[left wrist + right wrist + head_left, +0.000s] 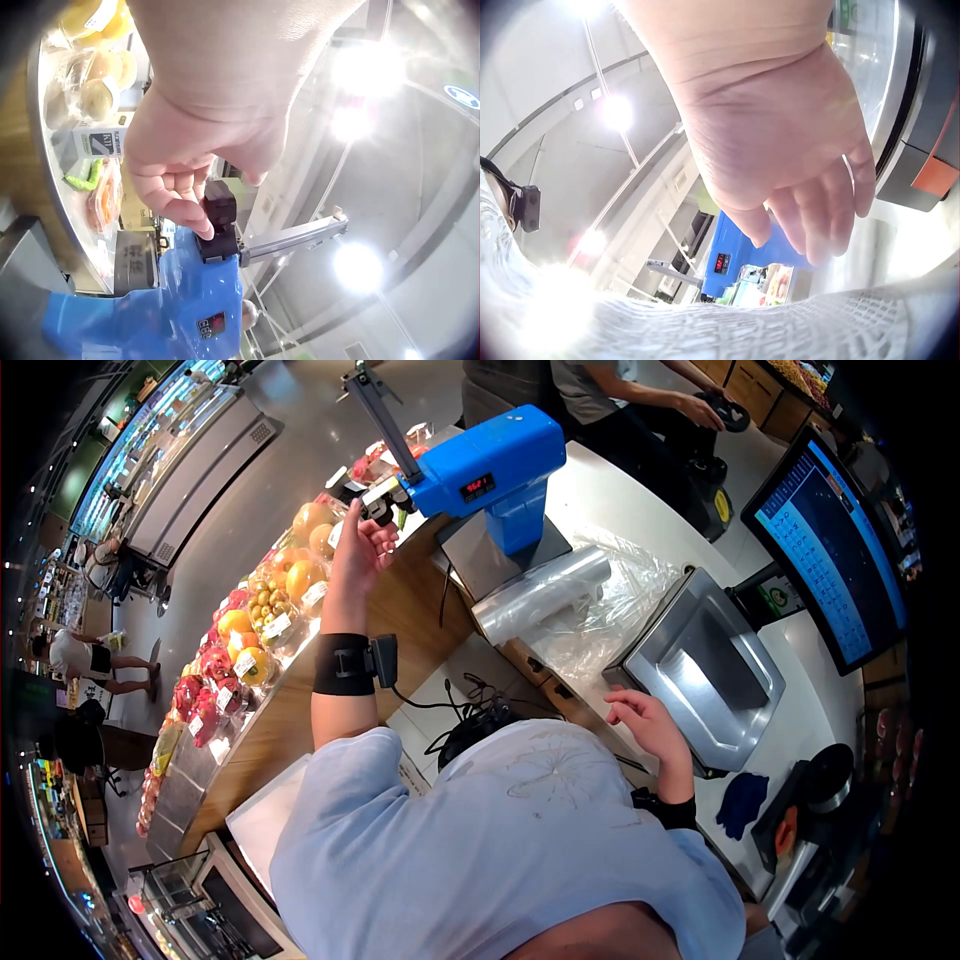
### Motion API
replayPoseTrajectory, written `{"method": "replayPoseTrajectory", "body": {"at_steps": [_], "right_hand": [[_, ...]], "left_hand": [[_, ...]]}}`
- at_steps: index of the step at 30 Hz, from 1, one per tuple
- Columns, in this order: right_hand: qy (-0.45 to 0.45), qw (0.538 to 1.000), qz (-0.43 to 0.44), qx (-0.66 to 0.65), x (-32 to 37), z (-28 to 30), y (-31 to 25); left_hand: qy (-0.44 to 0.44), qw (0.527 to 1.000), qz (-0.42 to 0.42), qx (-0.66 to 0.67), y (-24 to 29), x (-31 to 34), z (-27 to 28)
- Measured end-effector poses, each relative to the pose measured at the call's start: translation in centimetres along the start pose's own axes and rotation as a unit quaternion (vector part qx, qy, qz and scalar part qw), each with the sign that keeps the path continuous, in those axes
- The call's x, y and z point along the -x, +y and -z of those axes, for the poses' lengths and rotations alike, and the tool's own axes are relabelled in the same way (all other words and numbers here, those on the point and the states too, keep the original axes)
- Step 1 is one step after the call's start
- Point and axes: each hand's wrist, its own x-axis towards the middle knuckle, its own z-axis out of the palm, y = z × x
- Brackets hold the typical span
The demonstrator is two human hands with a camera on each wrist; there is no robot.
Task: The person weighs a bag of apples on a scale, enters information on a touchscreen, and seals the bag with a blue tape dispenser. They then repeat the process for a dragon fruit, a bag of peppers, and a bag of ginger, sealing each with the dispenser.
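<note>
- Head view: the left hand (360, 550) is raised at the black knob (378, 510) on the front end of the blue machine (500, 470), which stands on the pale counter (600, 500). The right hand (645, 720) hangs with relaxed, spread fingers, holding nothing, just beside the steel weighing pan (705, 670). Clear fruit packs (265, 615) with labels hold orange, yellow and red fruit along the wooden ledge (400, 620). A roll of plastic bags (545, 592) lies between machine and pan, and a blue screen (835, 550) stands to the right.
- Left wrist view: the left hand (195, 150) has narrow, curled fingers (191, 221) touching the black knob (220, 217), thumb close on its other side. A metal bar (292, 236) juts from the blue machine (172, 300), and fruit packs (97, 82) lie behind.
- Right wrist view: the right hand (780, 150) is loose and empty under ceiling lights, with the blue machine (742, 247) well beyond it.
</note>
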Motion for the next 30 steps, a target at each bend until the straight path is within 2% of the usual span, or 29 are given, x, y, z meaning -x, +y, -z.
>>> {"method": "replayPoseTrajectory", "body": {"at_steps": [5, 10, 13, 18, 25, 26, 27, 29, 30], "right_hand": [[0.006, 1.0, -0.005, 0.0, 0.2, -0.1, -0.1], [0.006, 1.0, 0.003, 0.003, 0.2, 0.0, 0.3], [0.003, 1.0, 0.006, 0.001, 0.3, 0.0, 0.3], [0.003, 1.0, 0.003, -0.003, 0.2, -0.2, -0.3], [0.01, 1.0, -0.007, -0.022, 0.3, -0.4, -0.4], [0.014, 1.0, 0.003, -0.019, 0.3, -0.4, -0.2], [0.015, 1.0, 0.004, -0.019, 0.2, -0.4, -0.1], [0.015, 0.999, -0.013, -0.032, 0.2, -0.4, 0.2], [0.015, 0.999, -0.013, -0.032, 0.1, -0.3, 0.6]], "left_hand": [[0.009, 1.0, -0.003, -0.005, 0.1, -1.2, 0.3], [0.065, 0.997, -0.008, -0.052, 0.1, -1.7, 0.1], [0.085, 0.996, -0.019, -0.036, -0.1, -1.8, -0.2], [0.077, 0.995, -0.017, -0.053, -0.2, -1.9, 0.2], [0.06, 0.996, -0.011, -0.06, -1.4, 1.4, -0.8], [0.094, 0.993, -0.014, -0.069, -1.7, 2.2, -1.3], [0.093, 0.993, -0.015, -0.069, -2.3, 2.7, -1.2], [0.072, 0.987, -0.034, -0.141, -3.2, 4.0, -1.5], [0.075, 0.973, -0.035, -0.218, -3.7, 5.1, -2.6]]}}
